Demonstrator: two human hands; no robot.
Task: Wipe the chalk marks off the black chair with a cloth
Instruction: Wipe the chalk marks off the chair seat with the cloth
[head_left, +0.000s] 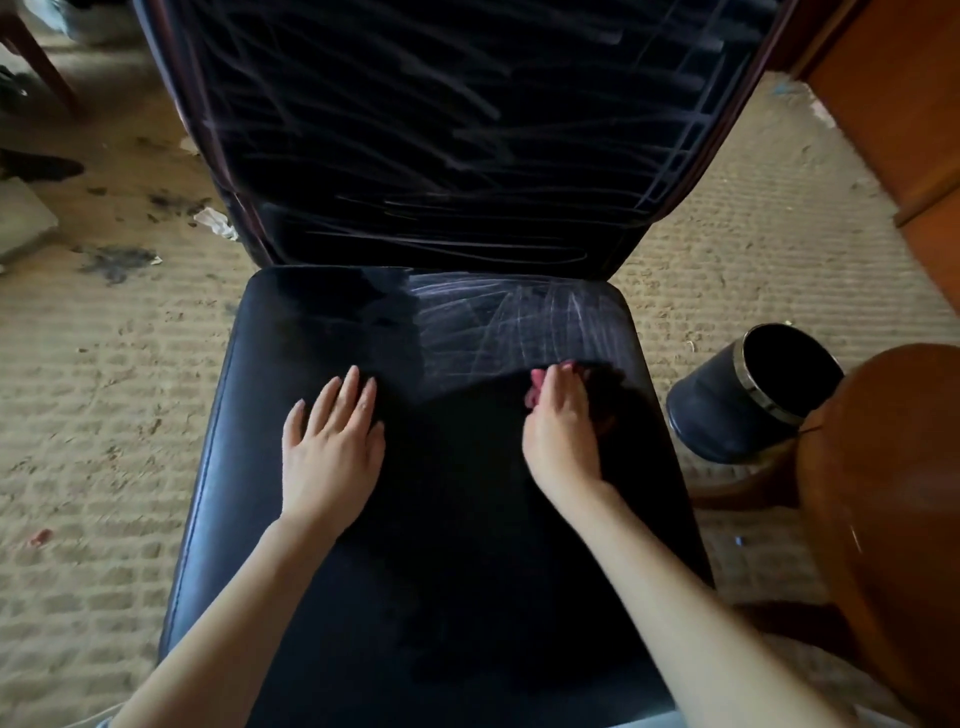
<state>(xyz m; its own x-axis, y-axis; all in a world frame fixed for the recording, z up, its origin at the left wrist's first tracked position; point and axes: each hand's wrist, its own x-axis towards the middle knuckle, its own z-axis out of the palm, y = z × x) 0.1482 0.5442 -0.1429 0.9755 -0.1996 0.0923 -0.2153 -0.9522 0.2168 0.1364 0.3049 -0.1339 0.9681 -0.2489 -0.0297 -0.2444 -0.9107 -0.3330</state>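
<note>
Head view | black chair (322, 332) seat | chalk marks (519, 322) back-right only

The padded black leather chair seat (311, 332) lies open ahead of both hands. Its upright chalk-streaked backrest (441, 130) closes the far side. A black cylindrical bin (727, 410) and a rounded brown wooden table edge (883, 467) crowd the right flank.

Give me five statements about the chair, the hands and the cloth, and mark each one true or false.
1. The left hand lies flat on the chair seat. True.
2. The right hand holds a pink cloth. True.
3. The chalk marks on the seat are all at the front edge. False: they are at the rear right, near the backrest.
4. The backrest is wiped clean. False: streaks cover it.
5. A dark bin stands on the carpet to the right of the chair. True.
</note>
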